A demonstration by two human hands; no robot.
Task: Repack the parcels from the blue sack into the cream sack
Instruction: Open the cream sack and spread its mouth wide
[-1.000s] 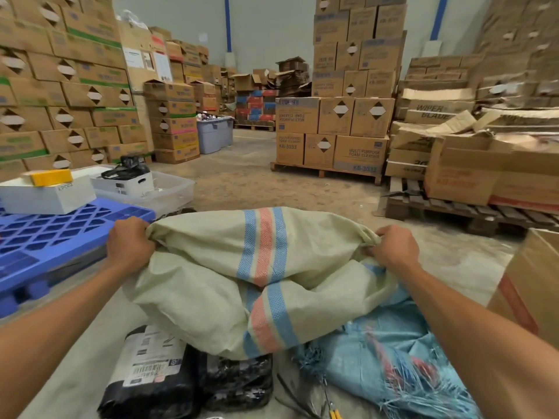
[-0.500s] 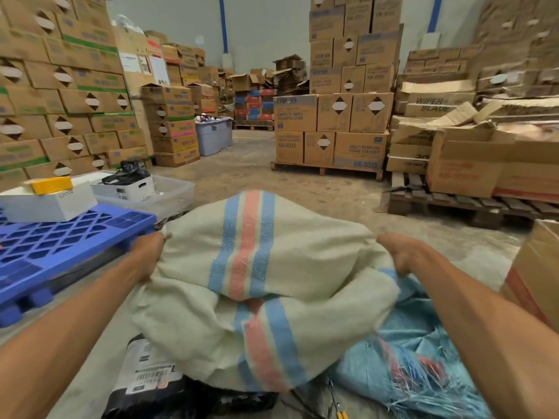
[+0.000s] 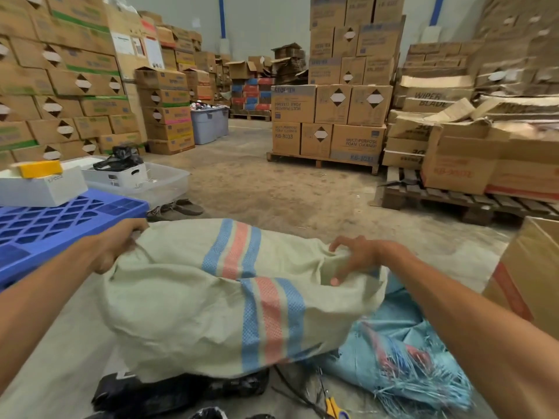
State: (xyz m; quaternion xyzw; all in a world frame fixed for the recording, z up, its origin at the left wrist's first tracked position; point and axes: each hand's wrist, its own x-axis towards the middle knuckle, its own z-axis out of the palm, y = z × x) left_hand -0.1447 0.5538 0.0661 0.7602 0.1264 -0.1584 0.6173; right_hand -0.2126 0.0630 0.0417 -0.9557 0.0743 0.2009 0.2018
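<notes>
The cream sack point(image 3: 187, 303), woven with blue and red stripes, lies spread in front of me on the floor. My left hand point(image 3: 116, 246) grips its left top edge in a fist. At the sack's right top edge my right hand point(image 3: 352, 257) has its fingers spread, the fingertips touching the cloth. The blue sack point(image 3: 402, 355) lies crumpled and frayed at the lower right, partly under the cream sack. Black plastic-wrapped parcels point(image 3: 169, 394) show below the cream sack's lower edge, mostly covered by it.
A blue plastic pallet point(image 3: 45, 225) sits at my left with white boxes point(image 3: 42, 186) and a clear bin point(image 3: 163, 182) behind it. Yellow-handled scissors point(image 3: 332, 406) lie by the blue sack. A cardboard box point(image 3: 529, 273) stands close at right; stacked cartons on wooden pallets ring the floor.
The cream sack has come down from its raised, ballooned shape and now lies lower, covering more of the parcels. My right hand has loosened from a fist to spread fingers.
</notes>
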